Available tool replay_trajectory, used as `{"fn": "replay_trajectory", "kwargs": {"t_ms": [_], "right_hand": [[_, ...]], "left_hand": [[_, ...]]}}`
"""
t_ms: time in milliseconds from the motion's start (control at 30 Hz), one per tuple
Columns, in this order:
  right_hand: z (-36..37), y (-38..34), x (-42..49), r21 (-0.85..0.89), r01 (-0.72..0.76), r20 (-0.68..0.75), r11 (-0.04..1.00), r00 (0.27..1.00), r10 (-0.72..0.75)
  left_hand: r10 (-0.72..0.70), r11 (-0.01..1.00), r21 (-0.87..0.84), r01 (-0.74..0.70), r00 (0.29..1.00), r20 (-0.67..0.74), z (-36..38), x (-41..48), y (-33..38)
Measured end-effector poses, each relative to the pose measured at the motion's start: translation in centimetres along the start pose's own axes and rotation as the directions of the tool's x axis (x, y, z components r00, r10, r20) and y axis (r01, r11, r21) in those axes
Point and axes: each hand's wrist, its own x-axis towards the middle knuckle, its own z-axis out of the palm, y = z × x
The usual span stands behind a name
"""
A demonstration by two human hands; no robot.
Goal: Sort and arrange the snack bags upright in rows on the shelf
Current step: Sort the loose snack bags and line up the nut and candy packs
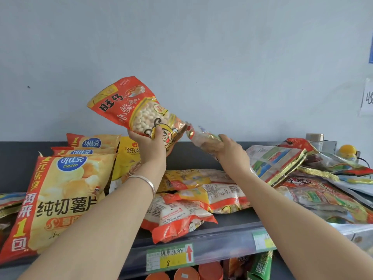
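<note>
Two bare forearms [101,229] rise from the bottom of the frame. At centre, the left hand [150,145], a silver bangle [149,183] on its wrist, grips the lower edge of a red-and-orange plastic bag of small round biscuits [133,110], held tilted above the dark grey shelf [222,235]. Beside it, the right hand [230,150] curls round a crinkled foil-edged packet [203,137]. Yellow crisp bags [60,199] stand upright at lower left. The biscuit bag is probably light, puffy and slippery, with brittle contents, so it is better held by its sealed edges than squeezed.

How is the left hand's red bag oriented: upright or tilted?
Tilted: the red bag leans top-left; the left hand grips its bottom.
</note>
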Motion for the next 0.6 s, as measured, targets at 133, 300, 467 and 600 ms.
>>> {"fn": "replay_trajectory", "kwargs": {"t_ms": [133, 300, 467, 600], "right_hand": [[-0.8, 1.0, 1.1, 0.06, -0.069, -0.036, 0.996, 0.997, 0.072], [-1.4, 2.2, 2.5, 0.321, -0.248, -0.107, 0.914, 0.95, 0.295], [-1.8, 3.4, 3.2, 0.482, -0.329, -0.147, 0.812, 0.883, 0.445], [-2.2, 3.5, 3.7, 0.617, -0.323, -0.179, 0.718, 0.83, 0.528]], "left_hand": [[-0.068, 0.984, -0.17, 0.059, 0.997, -0.045, 2.1, -0.5, 0.5], [-0.008, 0.99, -0.144, -0.003, 0.997, -0.075, 2.9, -0.3, 0.4], [-0.144, 0.988, 0.066, 0.138, 0.985, 0.099, 2.9, 0.1, -0.7], [-0.279, 0.951, 0.197, 0.236, 0.933, 0.227, 4.0, -0.5, -2.2]]}}
